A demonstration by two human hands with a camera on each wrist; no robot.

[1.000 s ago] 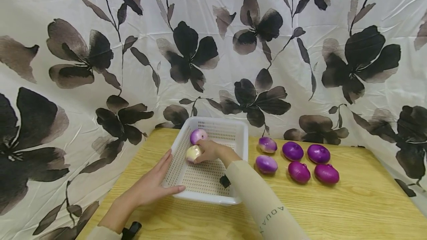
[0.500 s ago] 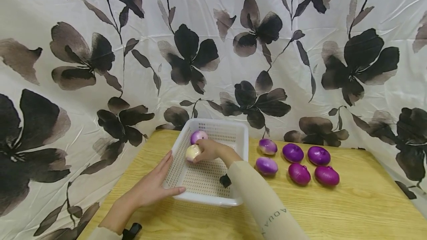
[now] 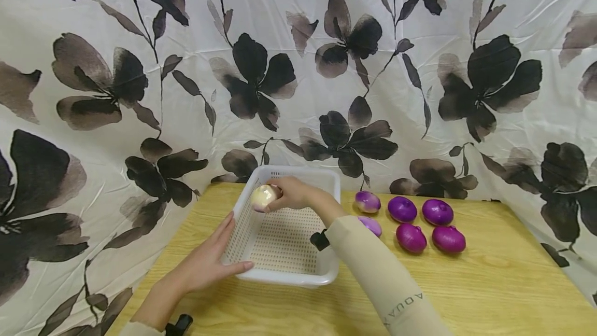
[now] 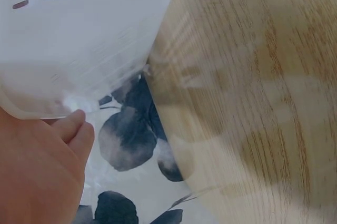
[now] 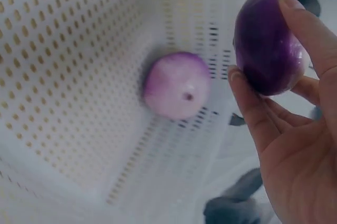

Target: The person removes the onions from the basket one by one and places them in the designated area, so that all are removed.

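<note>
My right hand [image 3: 291,193] grips an onion [image 3: 265,198], pale on one side and purple on the other [image 5: 268,42], above the far left part of a white perforated plastic basket [image 3: 298,278]. Thumb and fingers pinch it from opposite sides in the right wrist view. A second pale purple onion [image 5: 176,87] lies inside the basket near its wall; the right hand and held onion mostly hide it in the head view. My left hand [image 3: 210,258] rests against the basket's near left corner, fingers straight along the outer wall and thumb on the front rim.
Right of the basket, several purple onions [image 3: 402,209] stand in two rows on the wooden table [image 3: 503,279]. The right sleeve overlaps the nearest one [image 3: 371,225]. A floral curtain [image 3: 298,87] hangs directly behind the table.
My right hand has lifted the onion from the basket floor, up and away from me. The left hand keeps its place on the basket. The head view has shifted slightly.
</note>
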